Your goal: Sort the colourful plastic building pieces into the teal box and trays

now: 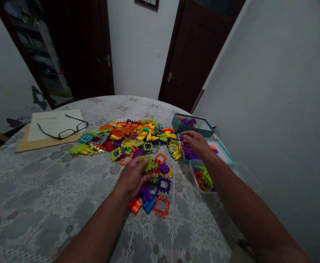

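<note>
My left hand is closed around a lime-green toothed building piece, thumb on top, over a loose group of pieces. Around it lie an orange square frame, a dark purple frame, a blue piece and an orange-red piece. My right hand is over a teal-rimmed box with purple pieces inside. Its fingers are bent and close together; whether anything is between them I cannot make out. A large heap of mixed coloured pieces spreads beyond both hands.
Behind the right hand stands another teal box with purple pieces. A clear plastic container of mixed pieces sits under the right forearm. At the left, black glasses rest on paper over a board. A patterned cloth covers the round table.
</note>
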`<state>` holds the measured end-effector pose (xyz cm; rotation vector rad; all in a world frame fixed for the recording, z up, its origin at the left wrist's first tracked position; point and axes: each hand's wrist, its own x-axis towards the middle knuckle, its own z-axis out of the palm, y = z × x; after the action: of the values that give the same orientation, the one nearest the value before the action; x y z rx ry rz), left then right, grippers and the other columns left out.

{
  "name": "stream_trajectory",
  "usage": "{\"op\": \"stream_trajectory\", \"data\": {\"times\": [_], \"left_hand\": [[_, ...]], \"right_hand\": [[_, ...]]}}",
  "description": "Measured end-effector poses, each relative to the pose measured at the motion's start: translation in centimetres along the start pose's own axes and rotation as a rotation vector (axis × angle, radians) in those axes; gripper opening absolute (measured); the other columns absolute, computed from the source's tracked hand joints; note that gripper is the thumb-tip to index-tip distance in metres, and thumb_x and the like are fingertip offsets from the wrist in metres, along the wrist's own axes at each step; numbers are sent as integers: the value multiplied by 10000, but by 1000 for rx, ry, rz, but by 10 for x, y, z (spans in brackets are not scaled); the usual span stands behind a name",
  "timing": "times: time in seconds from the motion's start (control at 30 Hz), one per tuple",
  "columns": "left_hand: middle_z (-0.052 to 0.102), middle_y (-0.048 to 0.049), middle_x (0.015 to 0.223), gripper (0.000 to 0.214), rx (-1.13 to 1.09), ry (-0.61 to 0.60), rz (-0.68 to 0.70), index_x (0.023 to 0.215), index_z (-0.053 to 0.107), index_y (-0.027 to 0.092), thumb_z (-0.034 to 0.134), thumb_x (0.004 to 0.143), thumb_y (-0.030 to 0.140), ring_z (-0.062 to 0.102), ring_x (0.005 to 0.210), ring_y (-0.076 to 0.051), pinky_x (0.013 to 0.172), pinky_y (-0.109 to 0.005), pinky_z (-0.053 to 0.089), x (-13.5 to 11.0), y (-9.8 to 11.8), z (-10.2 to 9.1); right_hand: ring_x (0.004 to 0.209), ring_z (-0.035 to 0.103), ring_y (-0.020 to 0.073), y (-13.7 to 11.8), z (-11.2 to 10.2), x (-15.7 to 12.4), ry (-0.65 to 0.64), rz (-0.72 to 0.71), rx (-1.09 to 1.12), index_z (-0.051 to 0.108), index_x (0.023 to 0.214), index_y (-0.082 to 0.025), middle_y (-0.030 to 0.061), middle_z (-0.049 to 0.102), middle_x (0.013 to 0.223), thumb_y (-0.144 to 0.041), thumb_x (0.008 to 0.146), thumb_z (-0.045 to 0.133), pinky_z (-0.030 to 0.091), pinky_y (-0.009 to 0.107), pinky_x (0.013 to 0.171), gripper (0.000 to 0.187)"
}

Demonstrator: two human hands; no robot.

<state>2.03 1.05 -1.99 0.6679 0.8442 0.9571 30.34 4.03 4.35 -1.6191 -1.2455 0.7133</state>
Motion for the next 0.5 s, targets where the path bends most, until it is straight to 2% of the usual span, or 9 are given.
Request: {"op": "stream_trajectory", "data": {"times": [0.1,0.23,0.37,0.5], "left_hand": [[708,-79,941,132,-2,-17,-1,975,640,182,721,907,261,730,844,-202,630,-320,664,-1,-1,1],[721,-102,1005,141,3,-61,11,1008,643,179,701,924,275,742,854,-206,622,-304,658,-2,-4,3],[697,-82,946,143,20,-65,37,1014,643,169,688,925,271,714,788,-178,599,-296,654,-4,-4,4],[698,-79,963,137,19,-63,40,1000,628,176,675,926,281,714,801,-179,611,-310,659,-5,-2,3]], "right_hand": [[685,693,154,-4,28,-50,-179,-38,-59,721,1017,-199,37,737,866,-333,913,627,526,232,557,193],[790,691,181,-3,62,-99,-289,-95,-53,700,1154,-238,33,736,964,-430,937,645,546,275,630,295],[785,658,183,2,83,-119,-277,-124,-44,675,1232,-256,11,708,902,-416,931,668,538,286,662,341],[798,675,188,6,84,-118,-287,-78,46,651,1258,-257,22,723,953,-413,947,636,550,298,671,348]]}}
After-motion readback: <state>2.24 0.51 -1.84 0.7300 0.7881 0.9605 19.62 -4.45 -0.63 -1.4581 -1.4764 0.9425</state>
